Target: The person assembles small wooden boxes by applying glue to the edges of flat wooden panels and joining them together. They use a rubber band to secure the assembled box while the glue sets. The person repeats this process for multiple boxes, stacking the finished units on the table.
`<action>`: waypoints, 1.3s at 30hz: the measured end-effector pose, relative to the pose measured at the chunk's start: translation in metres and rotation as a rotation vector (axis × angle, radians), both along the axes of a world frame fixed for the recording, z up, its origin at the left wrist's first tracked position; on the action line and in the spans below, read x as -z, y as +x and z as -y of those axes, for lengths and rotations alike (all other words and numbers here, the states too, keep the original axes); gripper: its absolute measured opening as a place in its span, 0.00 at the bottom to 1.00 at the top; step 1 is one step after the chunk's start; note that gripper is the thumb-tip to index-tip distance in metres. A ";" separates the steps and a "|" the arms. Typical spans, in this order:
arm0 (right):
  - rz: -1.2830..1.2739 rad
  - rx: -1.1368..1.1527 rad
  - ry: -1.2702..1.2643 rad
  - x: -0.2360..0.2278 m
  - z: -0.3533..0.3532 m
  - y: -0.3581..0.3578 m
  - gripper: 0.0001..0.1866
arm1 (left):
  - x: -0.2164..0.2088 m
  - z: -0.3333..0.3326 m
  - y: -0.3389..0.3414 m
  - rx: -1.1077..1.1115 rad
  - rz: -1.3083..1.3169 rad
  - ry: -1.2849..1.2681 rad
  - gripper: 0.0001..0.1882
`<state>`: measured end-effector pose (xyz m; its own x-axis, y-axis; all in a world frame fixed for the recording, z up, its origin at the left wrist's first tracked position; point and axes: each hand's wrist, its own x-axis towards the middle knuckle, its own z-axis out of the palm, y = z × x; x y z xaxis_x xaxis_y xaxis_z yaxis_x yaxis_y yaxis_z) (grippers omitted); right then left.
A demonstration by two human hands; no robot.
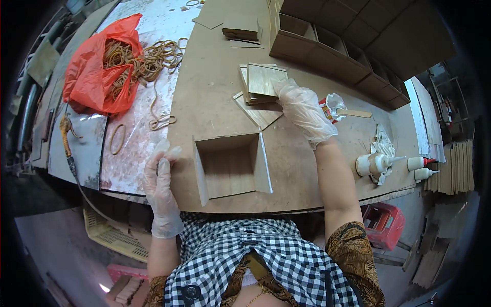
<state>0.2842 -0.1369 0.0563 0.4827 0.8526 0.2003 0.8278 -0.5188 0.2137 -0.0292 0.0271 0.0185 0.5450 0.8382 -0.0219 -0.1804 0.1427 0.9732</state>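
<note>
Panel, approx. 1 o'clock of box, touched R hand; grip unclear. L hand sat at box's 9, grip apart.

Rubber bands lie left of the box, panels behind it, bottles to its right.

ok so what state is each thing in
Left hand, gloved, loosely curled
Right hand, gloved, at the panels' edge
Thin panels, loosely stacked, askew
Wooden box, open
Red bag, open
Rubber bands, tangled, spilling out
Large white bottle, stained, nozzle fitted
Red-tipped bottle, apparently capped
</note>
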 end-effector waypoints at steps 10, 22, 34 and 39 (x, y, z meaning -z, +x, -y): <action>0.304 -0.001 0.715 -0.048 0.064 -0.083 0.28 | -0.033 0.036 -0.023 -0.301 -0.049 0.926 0.11; 0.154 -0.180 0.770 -0.049 0.149 -0.224 0.21 | -0.066 0.110 -0.036 1.012 -0.408 0.102 0.40; 0.124 -0.166 0.630 0.000 0.218 -0.243 0.21 | -0.058 0.181 0.010 0.982 0.102 -0.706 0.35; -0.993 -0.169 1.228 0.000 0.237 -0.224 0.30 | -0.059 0.194 0.035 0.866 -0.179 -0.545 0.25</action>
<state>0.0603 -0.3738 0.0560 0.7558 0.4717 0.4542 0.4404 0.1471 -0.8857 0.0054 -0.1665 0.0777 0.9072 0.0134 -0.4204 0.3344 0.5831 0.7404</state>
